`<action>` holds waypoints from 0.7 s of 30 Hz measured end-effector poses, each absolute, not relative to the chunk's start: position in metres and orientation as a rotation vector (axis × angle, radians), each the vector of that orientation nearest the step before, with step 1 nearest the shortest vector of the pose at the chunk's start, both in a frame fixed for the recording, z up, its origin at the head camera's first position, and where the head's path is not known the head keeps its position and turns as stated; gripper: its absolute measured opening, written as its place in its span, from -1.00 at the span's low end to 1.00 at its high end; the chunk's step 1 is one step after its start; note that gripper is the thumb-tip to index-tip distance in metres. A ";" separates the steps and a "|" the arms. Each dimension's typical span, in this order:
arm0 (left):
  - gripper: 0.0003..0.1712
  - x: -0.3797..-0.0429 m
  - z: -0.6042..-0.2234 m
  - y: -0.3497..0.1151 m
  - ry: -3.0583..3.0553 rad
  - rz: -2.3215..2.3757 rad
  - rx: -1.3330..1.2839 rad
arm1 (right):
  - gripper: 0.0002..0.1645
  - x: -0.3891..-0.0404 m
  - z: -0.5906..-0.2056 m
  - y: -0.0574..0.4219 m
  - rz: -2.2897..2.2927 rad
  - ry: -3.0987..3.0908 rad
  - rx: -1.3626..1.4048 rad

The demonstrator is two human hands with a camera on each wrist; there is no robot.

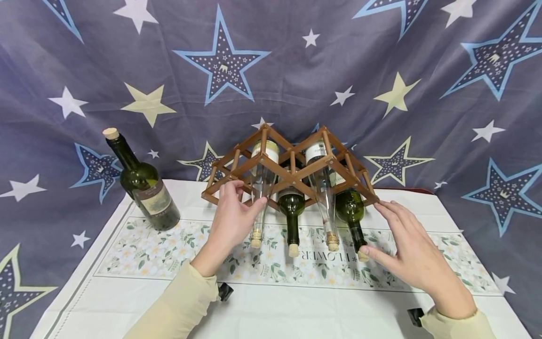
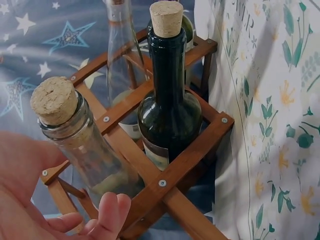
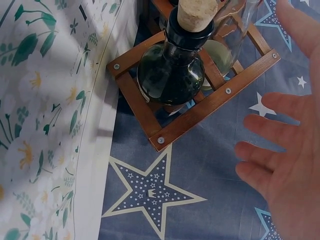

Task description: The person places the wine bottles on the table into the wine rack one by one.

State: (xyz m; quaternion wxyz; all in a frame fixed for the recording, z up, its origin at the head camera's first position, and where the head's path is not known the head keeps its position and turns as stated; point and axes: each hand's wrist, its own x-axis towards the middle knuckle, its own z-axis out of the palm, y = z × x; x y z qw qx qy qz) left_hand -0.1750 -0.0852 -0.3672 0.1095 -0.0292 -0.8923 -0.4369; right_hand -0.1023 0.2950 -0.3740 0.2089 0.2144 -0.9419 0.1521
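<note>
A wooden wine rack [image 1: 294,176] stands on the table, holding several corked bottles with necks pointing toward me. My left hand [image 1: 233,212] is at the rack's left part, fingers loosely bent, thumb beside a clear bottle [image 1: 262,181]. In the left wrist view that clear bottle [image 2: 95,155] rises next to the hand, which is not wrapped round it. My right hand [image 1: 412,249] is spread by the rack's right end, nearest a green bottle [image 1: 350,207]. In the right wrist view its fingers [image 3: 270,127] are apart from the rack [image 3: 200,110].
A corked green bottle [image 1: 154,202] stands upright on the table at the left. Between the two clear bottles lies another dark green bottle [image 1: 291,205]; the second clear bottle [image 1: 323,197] is right of it. A floral runner [image 1: 169,259] crosses the white tablecloth; a star-patterned cloth [image 1: 288,84] hangs behind.
</note>
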 end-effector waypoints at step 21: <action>-0.21 -0.158 -0.371 -0.112 -2.407 -1.129 -0.078 | 0.20 -0.101 -0.374 0.293 0.435 -2.621 0.600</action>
